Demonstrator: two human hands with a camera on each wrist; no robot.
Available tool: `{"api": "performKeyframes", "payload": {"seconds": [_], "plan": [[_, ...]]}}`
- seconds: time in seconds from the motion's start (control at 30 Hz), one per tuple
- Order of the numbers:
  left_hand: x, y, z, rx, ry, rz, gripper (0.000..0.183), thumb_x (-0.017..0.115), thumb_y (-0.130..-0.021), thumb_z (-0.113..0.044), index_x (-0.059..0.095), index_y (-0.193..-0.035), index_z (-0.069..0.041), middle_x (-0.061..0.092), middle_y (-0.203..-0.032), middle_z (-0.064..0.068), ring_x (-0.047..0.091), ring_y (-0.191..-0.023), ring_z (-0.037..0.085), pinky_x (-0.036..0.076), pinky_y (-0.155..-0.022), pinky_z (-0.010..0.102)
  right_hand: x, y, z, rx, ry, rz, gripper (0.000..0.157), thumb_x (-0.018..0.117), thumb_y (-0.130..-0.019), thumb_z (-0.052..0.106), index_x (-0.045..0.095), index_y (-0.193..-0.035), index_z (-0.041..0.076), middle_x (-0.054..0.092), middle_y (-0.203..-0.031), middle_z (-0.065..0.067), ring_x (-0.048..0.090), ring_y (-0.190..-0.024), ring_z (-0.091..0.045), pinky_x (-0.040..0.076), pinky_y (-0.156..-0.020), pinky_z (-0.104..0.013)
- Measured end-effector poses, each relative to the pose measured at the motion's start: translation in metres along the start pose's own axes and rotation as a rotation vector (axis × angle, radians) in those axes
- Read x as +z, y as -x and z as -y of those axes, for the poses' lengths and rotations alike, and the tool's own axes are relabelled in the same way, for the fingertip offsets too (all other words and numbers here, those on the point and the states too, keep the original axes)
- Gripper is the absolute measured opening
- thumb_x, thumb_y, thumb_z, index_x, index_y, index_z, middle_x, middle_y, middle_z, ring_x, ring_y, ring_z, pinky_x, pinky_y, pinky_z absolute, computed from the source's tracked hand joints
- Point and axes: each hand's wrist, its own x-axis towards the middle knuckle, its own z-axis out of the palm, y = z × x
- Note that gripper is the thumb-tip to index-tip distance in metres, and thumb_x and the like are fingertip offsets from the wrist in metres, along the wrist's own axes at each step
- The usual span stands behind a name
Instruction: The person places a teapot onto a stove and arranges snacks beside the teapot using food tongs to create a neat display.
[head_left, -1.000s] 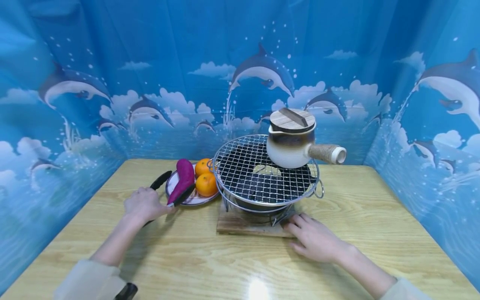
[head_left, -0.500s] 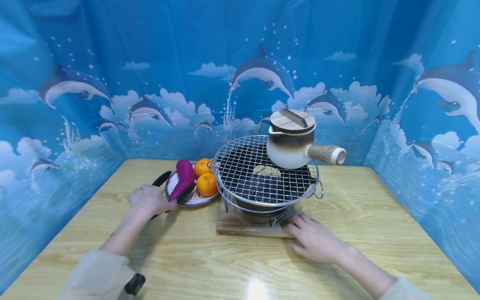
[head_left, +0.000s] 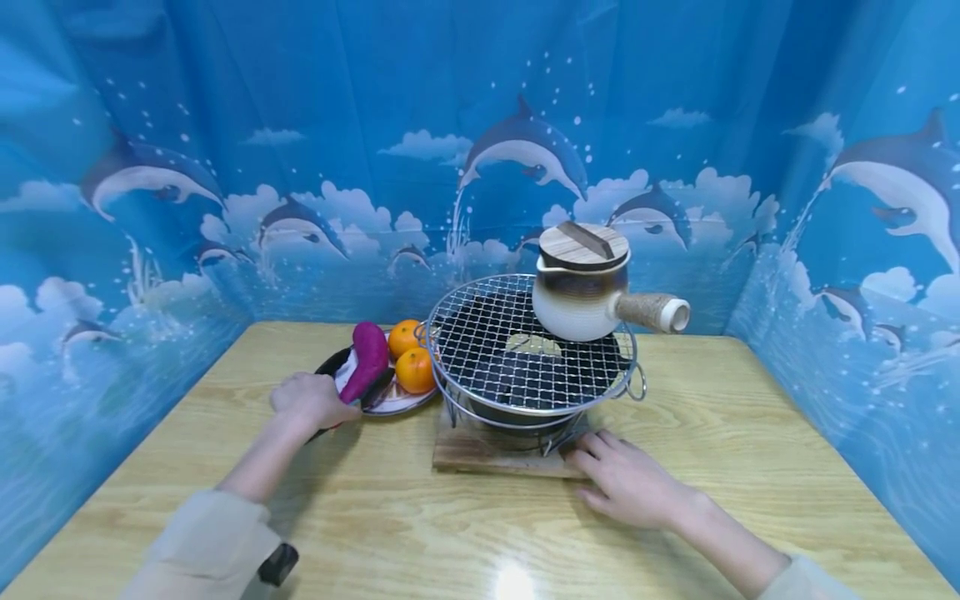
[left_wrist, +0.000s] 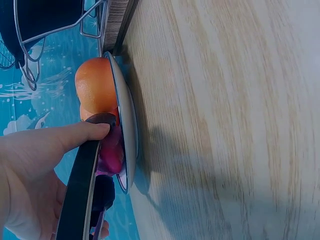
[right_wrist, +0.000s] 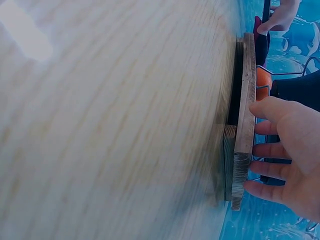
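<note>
My left hand (head_left: 313, 402) grips black-tipped tongs (left_wrist: 79, 187), the thumb pressed along one arm in the left wrist view. The tongs' black ends reach over the plate, on either side of a purple sweet potato (head_left: 369, 354). Under it is a white plate (head_left: 401, 406) with a dark rim, which also bears two oranges (head_left: 415, 371). My right hand (head_left: 626, 477) rests with extended fingers on the right front corner of a wooden board (right_wrist: 245, 115). On that board stands a round grill stove with a wire mesh (head_left: 517, 358) on top.
A white and brown pot (head_left: 576, 308) with a wooden lid and a rope-wrapped handle sits on the mesh at the back right. Metal ring handles (head_left: 637, 383) stick out from the grill. A blue dolphin curtain (head_left: 337, 167) surrounds the wooden table (head_left: 420, 533).
My left hand has moved slightly right and forward, and the tongs' ends have come closer together about the sweet potato. The right hand has stayed at the board.
</note>
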Motion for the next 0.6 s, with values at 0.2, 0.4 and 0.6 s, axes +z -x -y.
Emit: {"api": "performKeyframes", "payload": {"seconds": [0.2, 0.4, 0.6], "plan": [[0.003, 0.000, -0.001, 0.013, 0.001, -0.013, 0.051, 0.069, -0.068, -0.051, 0.060, -0.079, -0.002, 0.057, -0.080, 0.019, 0.054, -0.072, 0.029, 0.044, -0.055, 0.040, 0.001, 0.001, 0.000, -0.003, 0.007, -0.030, 0.033, 0.068, -0.080, 0.031, 0.062, -0.106, 0.012, 0.055, -0.099, -0.001, 0.053, -0.093, -0.019, 0.048, -0.081, -0.038], [0.010, -0.001, -0.001, 0.024, 0.020, -0.026, 0.050, 0.071, -0.068, -0.049, 0.060, -0.080, -0.002, 0.057, -0.077, 0.016, 0.054, -0.069, 0.027, 0.042, -0.053, 0.038, 0.000, 0.001, 0.001, 0.010, 0.004, -0.006, 0.033, 0.066, -0.081, 0.032, 0.062, -0.107, 0.011, 0.056, -0.100, -0.002, 0.054, -0.094, -0.020, 0.048, -0.082, -0.038], [0.013, -0.003, 0.001, 0.028, 0.026, -0.043, 0.051, 0.071, -0.067, -0.048, 0.061, -0.082, -0.001, 0.058, -0.079, 0.017, 0.055, -0.070, 0.028, 0.043, -0.054, 0.039, -0.002, 0.001, 0.003, 0.021, 0.002, 0.020, 0.034, 0.065, -0.082, 0.032, 0.062, -0.109, 0.011, 0.056, -0.101, -0.003, 0.054, -0.095, -0.021, 0.048, -0.082, -0.039]]}}
